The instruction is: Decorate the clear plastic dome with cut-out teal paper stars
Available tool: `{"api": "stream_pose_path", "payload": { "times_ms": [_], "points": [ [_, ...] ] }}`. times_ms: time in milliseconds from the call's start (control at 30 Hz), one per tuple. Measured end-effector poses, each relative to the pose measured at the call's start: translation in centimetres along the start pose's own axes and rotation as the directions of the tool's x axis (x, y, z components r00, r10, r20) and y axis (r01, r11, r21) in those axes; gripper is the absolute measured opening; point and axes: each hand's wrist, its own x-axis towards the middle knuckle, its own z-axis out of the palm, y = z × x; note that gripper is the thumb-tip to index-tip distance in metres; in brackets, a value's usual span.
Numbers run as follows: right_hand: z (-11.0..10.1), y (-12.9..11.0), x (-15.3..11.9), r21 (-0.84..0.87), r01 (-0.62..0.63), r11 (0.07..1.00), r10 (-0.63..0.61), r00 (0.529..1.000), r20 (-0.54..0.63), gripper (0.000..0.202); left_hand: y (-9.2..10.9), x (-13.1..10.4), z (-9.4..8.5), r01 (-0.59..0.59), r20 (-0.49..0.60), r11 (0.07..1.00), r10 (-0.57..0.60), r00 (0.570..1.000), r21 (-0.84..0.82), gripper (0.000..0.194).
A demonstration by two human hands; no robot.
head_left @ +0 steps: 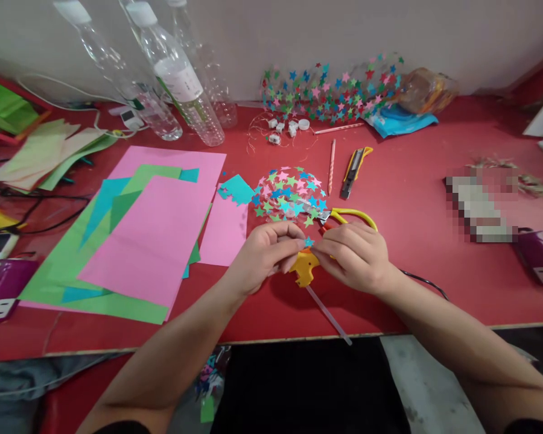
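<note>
A small blue paper star sits between my two hands, at the fingertips of both. My left hand pinches it from the left, thumb against fingers. From the other side, the closed fingers of my right hand meet its edge. Below the hands lies a yellow glue gun, partly covered, with a clear glue stick poking out toward the table's front edge. Just beyond stands a clear rounded plastic piece dotted with coloured stars. Yellow-handled scissors or pliers lie behind my right hand, partly hidden.
Pink, green and blue paper sheets spread on the left of the red table. Tall clear bottles stand at the back left. A star-covered bottle lies along the wall. A yellow utility knife rests right of centre.
</note>
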Motion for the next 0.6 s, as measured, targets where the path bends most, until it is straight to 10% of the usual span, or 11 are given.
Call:
{"api": "stream_pose_path", "payload": {
  "times_ms": [233, 333, 500, 600],
  "points": [
    [-0.1, -0.1, -0.1, -0.073, 0.010, 0.997, -0.006, 0.999, 0.047, 0.008, 0.2, -0.4, 0.2, -0.004, 0.006, 0.996, 0.004, 1.000, 0.092, 0.014],
    [-0.1, -0.1, 0.3, -0.025, -0.048, 0.999, 0.048, 0.999, 0.019, 0.009, 0.5, -0.6, -0.1, -0.196, -0.102, 0.921, 0.243, 0.965, 0.337, 0.014],
    [0.3, 0.3, 0.7, 0.116, -0.249, 0.961, 0.252, 0.968, -0.007, 0.008, -0.3, 0.5, -1.3, -0.371, 0.027, 0.203, 0.848, 0.529, 0.906, 0.004],
    [0.6, 0.5, 0.8, 0.159, -0.289, 0.944, 0.292, 0.957, 0.008, 0.010, -1.2, 1.3, -1.5, -0.287, 0.136, 0.001, 0.879, 0.458, 0.958, 0.012]
  ]
}}
